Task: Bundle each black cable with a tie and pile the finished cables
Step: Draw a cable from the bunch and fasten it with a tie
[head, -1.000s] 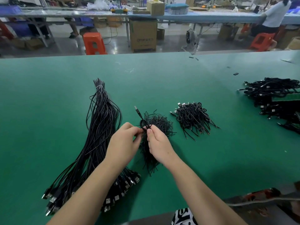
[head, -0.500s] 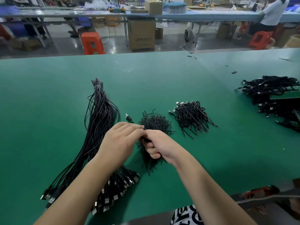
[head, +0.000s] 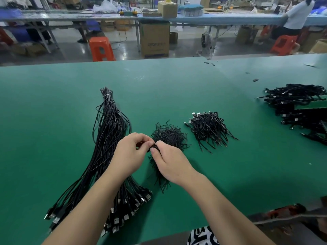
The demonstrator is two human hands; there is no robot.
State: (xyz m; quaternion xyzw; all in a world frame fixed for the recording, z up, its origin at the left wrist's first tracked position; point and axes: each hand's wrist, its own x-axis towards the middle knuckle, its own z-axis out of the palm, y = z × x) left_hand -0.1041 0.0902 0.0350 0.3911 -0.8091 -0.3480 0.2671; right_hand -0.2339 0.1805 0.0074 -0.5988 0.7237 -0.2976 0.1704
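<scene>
Faintly, carton (head: 154, 39) print perhaps reads "QFOR".

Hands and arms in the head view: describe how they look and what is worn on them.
Both forearms are bare, with no sleeves in view. The left hand and right hand wear no gloves, rings, watch or bracelet. Nails look short and unpainted. A black-and-white patterned garment shows at the bottom edge.
</scene>
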